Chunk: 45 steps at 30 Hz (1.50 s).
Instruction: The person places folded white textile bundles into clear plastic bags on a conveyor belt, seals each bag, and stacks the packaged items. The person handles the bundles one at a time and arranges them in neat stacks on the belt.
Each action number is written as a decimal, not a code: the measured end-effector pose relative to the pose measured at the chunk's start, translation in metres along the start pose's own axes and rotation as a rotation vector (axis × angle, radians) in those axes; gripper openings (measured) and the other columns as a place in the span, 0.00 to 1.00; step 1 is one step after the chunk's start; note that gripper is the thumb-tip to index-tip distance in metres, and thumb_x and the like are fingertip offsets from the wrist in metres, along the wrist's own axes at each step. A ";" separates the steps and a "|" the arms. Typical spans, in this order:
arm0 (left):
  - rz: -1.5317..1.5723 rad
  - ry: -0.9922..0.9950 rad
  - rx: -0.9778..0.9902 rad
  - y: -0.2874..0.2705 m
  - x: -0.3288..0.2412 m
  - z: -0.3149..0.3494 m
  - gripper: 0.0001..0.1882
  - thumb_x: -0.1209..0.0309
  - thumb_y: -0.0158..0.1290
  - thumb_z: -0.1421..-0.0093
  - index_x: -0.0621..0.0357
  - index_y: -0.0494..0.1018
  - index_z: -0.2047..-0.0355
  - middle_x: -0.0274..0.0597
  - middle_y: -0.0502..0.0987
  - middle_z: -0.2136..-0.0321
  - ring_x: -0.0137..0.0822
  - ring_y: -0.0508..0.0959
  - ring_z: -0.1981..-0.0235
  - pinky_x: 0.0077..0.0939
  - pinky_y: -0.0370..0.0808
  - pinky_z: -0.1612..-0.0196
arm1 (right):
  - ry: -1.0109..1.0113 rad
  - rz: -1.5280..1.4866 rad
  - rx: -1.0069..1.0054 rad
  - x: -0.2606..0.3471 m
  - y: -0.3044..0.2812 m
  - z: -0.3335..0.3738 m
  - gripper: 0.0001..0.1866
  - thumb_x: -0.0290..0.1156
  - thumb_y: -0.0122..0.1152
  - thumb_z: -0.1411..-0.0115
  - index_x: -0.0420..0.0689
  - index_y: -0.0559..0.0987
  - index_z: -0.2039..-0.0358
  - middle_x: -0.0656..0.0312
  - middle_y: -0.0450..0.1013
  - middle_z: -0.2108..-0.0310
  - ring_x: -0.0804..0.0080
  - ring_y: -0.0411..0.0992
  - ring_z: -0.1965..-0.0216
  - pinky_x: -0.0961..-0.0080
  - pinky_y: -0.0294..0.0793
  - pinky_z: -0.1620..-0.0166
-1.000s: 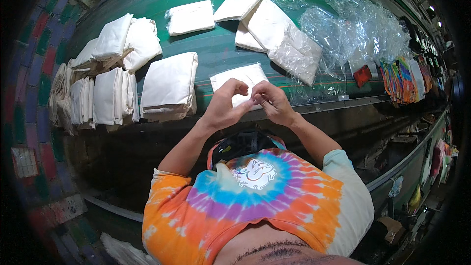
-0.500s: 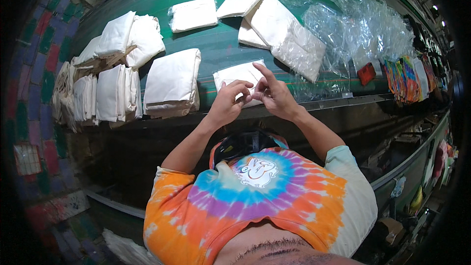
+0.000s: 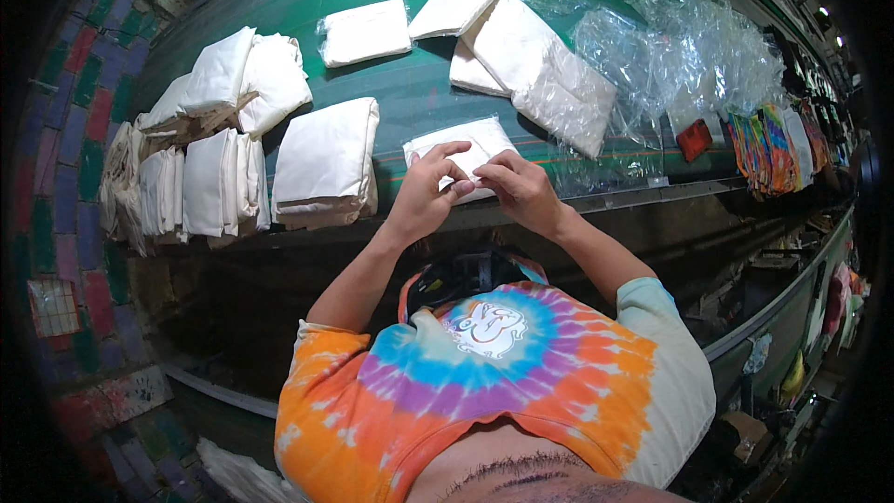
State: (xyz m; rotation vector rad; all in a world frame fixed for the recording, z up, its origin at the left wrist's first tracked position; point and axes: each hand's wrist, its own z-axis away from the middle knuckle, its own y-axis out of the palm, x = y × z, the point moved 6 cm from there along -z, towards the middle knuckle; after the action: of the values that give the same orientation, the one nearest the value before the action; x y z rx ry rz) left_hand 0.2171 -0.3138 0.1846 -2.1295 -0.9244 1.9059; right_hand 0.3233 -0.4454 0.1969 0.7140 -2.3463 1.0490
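A folded white cloth in a clear plastic bag [image 3: 449, 142] lies at the near edge of the green table, partly hidden behind my hands. Just over its near side is my left hand [image 3: 426, 191], its fingers curved and apart from the thumb. My right hand [image 3: 527, 194] is closed in a pinch close to the left thumb. Whatever sits between its fingertips is too small to make out. To the left stands a stack of folded white cloth [image 3: 326, 158].
More folded white cloths [image 3: 223, 177] are piled at the far left. Bagged white cloths [image 3: 531, 47] overlap behind my hands, and one bagged cloth [image 3: 368, 33] lies apart. Loose clear plastic bags [image 3: 708, 56], a small red object [image 3: 694, 140] and multicoloured cloths [image 3: 768, 149] are at right.
My right index finger, raised before, has come down into a pinch. The left hand's fingers have lifted and spread from its thumb. The bagged cloth stays in place.
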 end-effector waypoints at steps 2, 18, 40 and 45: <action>-0.032 0.009 -0.001 -0.001 -0.003 0.000 0.07 0.70 0.64 0.41 0.60 0.78 0.68 0.50 0.75 0.40 0.50 0.71 0.37 0.46 0.59 0.32 | 0.014 0.006 0.027 0.000 0.001 -0.002 0.18 0.07 0.65 0.52 0.39 0.78 0.61 0.54 0.74 0.65 0.58 0.78 0.67 0.67 0.78 0.66; -0.048 0.115 -0.056 0.000 -0.010 -0.003 0.06 0.73 0.64 0.41 0.57 0.76 0.69 0.49 0.70 0.41 0.53 0.68 0.37 0.58 0.56 0.33 | -0.019 -0.044 0.106 -0.014 0.011 -0.006 0.23 0.08 0.58 0.60 0.42 0.74 0.62 0.57 0.69 0.75 0.57 0.72 0.72 0.62 0.71 0.69; 0.141 -0.204 -0.388 -0.052 0.013 -0.065 0.10 0.69 0.54 0.29 0.65 0.76 0.65 0.32 0.75 0.74 0.21 0.69 0.70 0.20 0.68 0.67 | -0.132 0.089 0.308 0.002 -0.009 -0.041 0.14 0.17 0.65 0.49 0.42 0.75 0.61 0.55 0.76 0.74 0.51 0.78 0.71 0.61 0.79 0.66; 0.082 0.007 -0.334 -0.023 -0.014 -0.066 0.07 0.72 0.58 0.33 0.65 0.78 0.65 0.43 0.81 0.75 0.27 0.77 0.73 0.23 0.74 0.68 | 0.292 0.425 0.513 -0.046 -0.003 -0.025 0.10 0.35 0.58 0.36 0.41 0.79 0.64 0.48 0.78 0.73 0.46 0.79 0.67 0.52 0.79 0.61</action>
State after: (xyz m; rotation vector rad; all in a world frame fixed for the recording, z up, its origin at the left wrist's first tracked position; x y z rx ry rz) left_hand 0.2707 -0.2834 0.2201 -2.3856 -1.2500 1.8905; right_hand 0.3652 -0.4150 0.1858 0.1953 -2.0259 1.8417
